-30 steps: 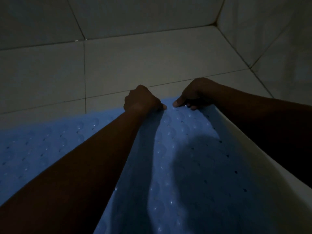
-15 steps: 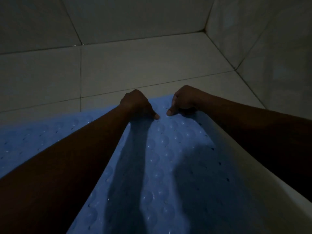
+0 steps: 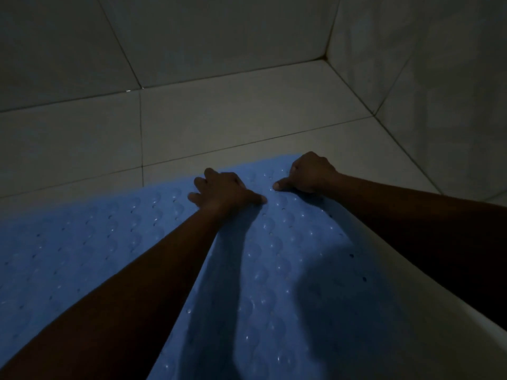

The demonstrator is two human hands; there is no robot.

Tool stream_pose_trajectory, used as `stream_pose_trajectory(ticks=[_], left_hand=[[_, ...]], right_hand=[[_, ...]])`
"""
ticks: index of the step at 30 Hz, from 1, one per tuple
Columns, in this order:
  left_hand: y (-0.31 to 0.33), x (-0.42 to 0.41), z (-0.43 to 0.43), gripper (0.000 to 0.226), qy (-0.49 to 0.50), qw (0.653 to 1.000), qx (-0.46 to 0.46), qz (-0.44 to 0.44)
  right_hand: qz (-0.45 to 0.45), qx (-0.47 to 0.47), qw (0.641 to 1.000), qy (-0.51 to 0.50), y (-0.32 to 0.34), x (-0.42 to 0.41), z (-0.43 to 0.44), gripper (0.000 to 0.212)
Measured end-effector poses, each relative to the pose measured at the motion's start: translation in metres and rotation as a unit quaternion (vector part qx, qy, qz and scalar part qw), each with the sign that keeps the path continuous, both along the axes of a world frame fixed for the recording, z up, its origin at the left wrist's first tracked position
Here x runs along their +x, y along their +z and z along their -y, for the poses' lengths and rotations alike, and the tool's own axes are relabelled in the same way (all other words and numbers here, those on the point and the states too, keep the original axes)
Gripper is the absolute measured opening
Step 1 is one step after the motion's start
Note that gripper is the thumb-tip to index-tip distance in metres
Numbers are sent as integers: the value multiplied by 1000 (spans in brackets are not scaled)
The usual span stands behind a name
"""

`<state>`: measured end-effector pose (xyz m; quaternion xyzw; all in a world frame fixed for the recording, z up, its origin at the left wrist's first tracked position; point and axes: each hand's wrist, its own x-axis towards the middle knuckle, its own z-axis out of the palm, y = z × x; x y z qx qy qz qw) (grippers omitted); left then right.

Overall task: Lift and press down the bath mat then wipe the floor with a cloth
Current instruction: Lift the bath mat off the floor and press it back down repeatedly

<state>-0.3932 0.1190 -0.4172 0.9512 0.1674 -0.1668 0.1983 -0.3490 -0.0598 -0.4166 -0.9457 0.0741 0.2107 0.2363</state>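
Tiles pale, light dim; floor (image 3: 247,119) meets walls (image 3: 219,37) in a corner far right. Blue bath mat (image 3: 96,242) lies on floor, far edge just short of a grout line (image 3: 247,143), bare tile beyond. Left hand (image 3: 222,192) flat, fingers spread, pressing mat; right hand (image 3: 310,174) curled, pinching far edge, thumb on top; hands close, not touching

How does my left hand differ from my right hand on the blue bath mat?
The left hand lies on the bath mat with fingers spread, pressing it; the right hand is curled, seemingly gripping its far edge. The left hand's fingertips show on top; the right hand's are tucked out of sight, at the mat's far corner. Both thumbs rest on the mat, pointing toward each other.
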Motion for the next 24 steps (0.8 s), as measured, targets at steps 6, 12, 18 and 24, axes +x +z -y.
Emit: stream_pose_trajectory(ticks=[6,12,18,24], left_hand=[[8,-5,3,66,-12,999,-25,-39],[4,11,5,101,-21,996,54,-61],[8,1,7,88,-15,998,42,-35],[6,-32,1,58,-37,999,-35,13]], right_hand=[[-30,51,998,27,11,-13,6,44],[-41,-20,997,56,5,0,-2,60],[-52,-62,994,75,6,2,-9,67],[-5,-40,997,68,4,-32,6,55]])
